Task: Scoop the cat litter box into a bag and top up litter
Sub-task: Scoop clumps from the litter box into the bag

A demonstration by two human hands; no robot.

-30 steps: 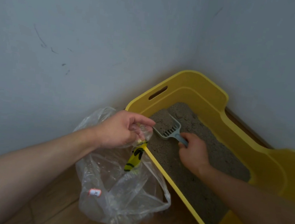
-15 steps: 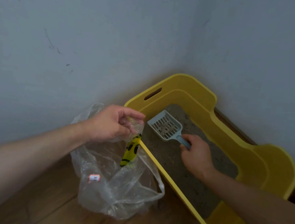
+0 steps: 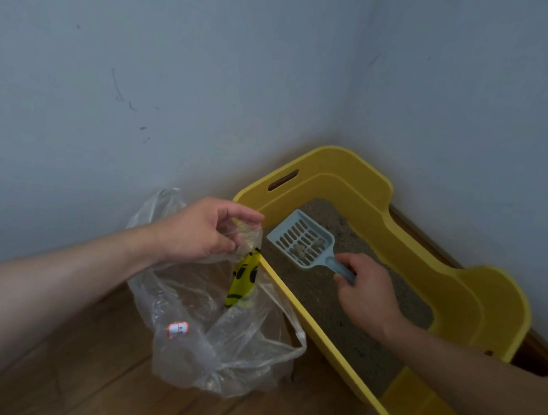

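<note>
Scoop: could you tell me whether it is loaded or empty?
Loaded: several clumps sit on the slotted bed of the scoop, near its handle.

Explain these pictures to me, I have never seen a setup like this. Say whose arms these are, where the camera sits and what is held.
There is no machine here: a person works with bare hands, and every picture comes from one wide-angle camera worn on the head, looking down. So two forearms reach in from below. The left hand pinches the rim of a clear plastic bag that sits on the wooden floor. The right hand has its fingers curled round the handle of a pale blue slotted scoop, held over the litter with a few clumps in it. The yellow litter box stands in the corner of the room.
</note>
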